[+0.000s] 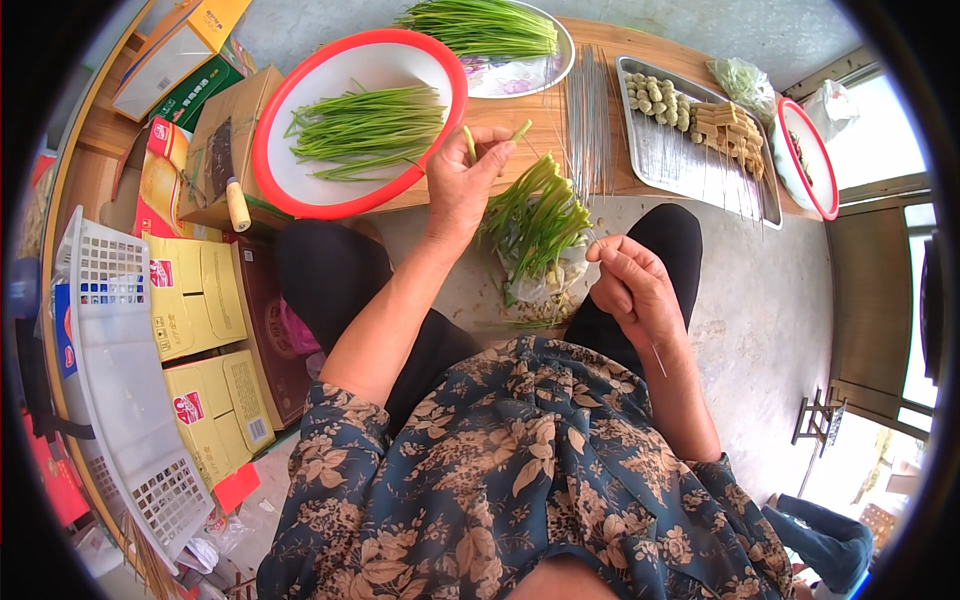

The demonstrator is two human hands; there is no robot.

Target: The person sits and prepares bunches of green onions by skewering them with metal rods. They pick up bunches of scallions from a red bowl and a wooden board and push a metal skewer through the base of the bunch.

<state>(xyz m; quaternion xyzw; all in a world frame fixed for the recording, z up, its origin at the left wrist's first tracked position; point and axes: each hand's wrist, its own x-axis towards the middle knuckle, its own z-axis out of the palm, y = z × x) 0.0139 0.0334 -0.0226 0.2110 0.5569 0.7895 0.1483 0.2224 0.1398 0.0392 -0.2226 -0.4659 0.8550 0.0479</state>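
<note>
My left hand point(469, 176) is raised at the table's edge and pinches a short folded green stalk point(521, 130) between thumb and fingers. My right hand point(634, 281), lower and to the right, grips a thin metal skewer point(659, 360), whose one end sticks out below the hand. Between the hands, below the table edge, lies a bunch of folded green stalks point(540, 217) on a plastic bag. Left of my left hand, long green stalks point(367, 131) lie in a white basin with a red rim point(266, 169). Many bare metal skewers point(589, 120) lie on the table.
A metal tray point(652, 178) holds skewered food. Behind stands a plate of green stalks point(487, 30); at right, a red-rimmed bowl point(829, 187). A knife with a wooden handle point(238, 206) rests on a cardboard box at left. Yellow boxes point(199, 300) and a white plastic basket point(124, 360) are beside me.
</note>
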